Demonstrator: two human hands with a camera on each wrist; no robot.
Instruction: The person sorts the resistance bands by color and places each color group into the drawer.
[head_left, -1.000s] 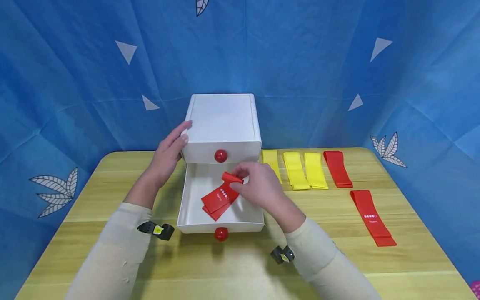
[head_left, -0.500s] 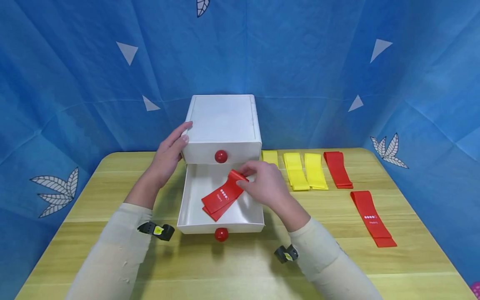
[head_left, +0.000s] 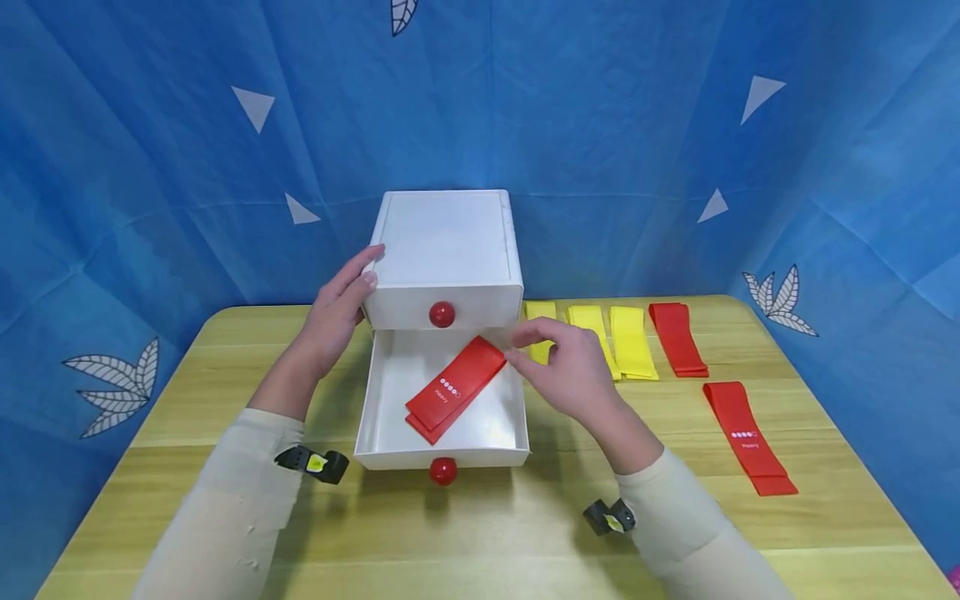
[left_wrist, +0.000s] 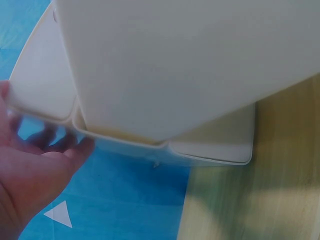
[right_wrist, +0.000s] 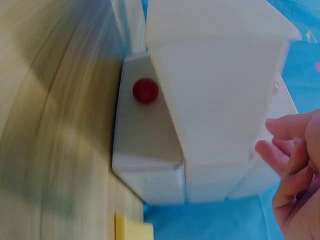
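A white drawer cabinet (head_left: 450,237) stands at the back of the table, its drawer (head_left: 441,457) with a red knob pulled out. Inside that drawer, a folded red resistance band (head_left: 457,385) printed "Heavy" lies slantwise. My left hand (head_left: 333,321) rests against the cabinet's left side, with a fingertip over the top edge; the left wrist view shows the hand (left_wrist: 35,172) beside the white wall. Just right of the drawer hovers my right hand (head_left: 570,367), thumb and forefinger apart and holding nothing. The same hand (right_wrist: 300,180) appears beside the drawer in the right wrist view.
Right of the cabinet lie several yellow bands (head_left: 632,342), partly behind my right hand. Two more red bands, one at the back (head_left: 678,337) and another nearer (head_left: 750,439), lie farther right. Below the pulled-out drawer is another drawer with a red knob (right_wrist: 145,91).
My right hand has let go of the red resistance band and moved right, out of the drawer. The band's upper end now lies flat. My left hand has stayed at the cabinet.
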